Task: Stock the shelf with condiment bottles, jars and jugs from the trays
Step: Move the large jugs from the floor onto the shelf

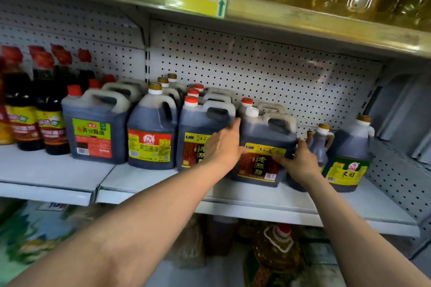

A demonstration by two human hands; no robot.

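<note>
Dark vinegar jug [263,147] upright on white shelf [163,182], label facing near, handle toward right, left hand [222,144] flat against its left side, right hand [299,161] fingers curled round its right edge

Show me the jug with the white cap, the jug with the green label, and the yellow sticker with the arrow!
white-capped jug [268,133], head view, dark shoulder.
green-label jug [347,170], head view, front label.
yellow price tag [198,2], head view, its yellow middle.
</note>
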